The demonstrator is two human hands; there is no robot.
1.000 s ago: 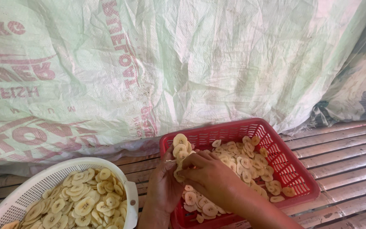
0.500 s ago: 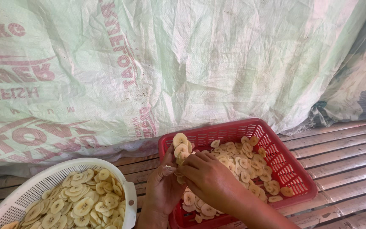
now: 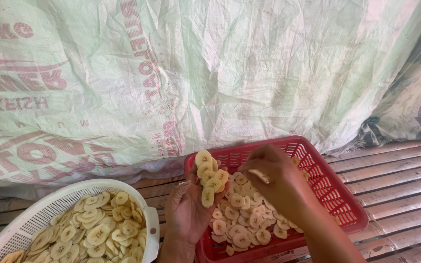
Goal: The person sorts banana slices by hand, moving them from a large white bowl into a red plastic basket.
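Pale, matt banana slices (image 3: 209,178), dry-looking with darker centres, lie stacked in the left hand (image 3: 188,212) above a red plastic basket (image 3: 334,187) of smooth, faintly glossy latticework. A white plastic colander (image 3: 40,207), perforated and slightly shiny, holds more slices. Beneath runs a slatted floor (image 3: 395,180) of weathered, rough grey-brown wood. Behind hangs a woven plastic sack sheet (image 3: 249,68), crinkled, translucent and lightly sheened, printed in faded red.
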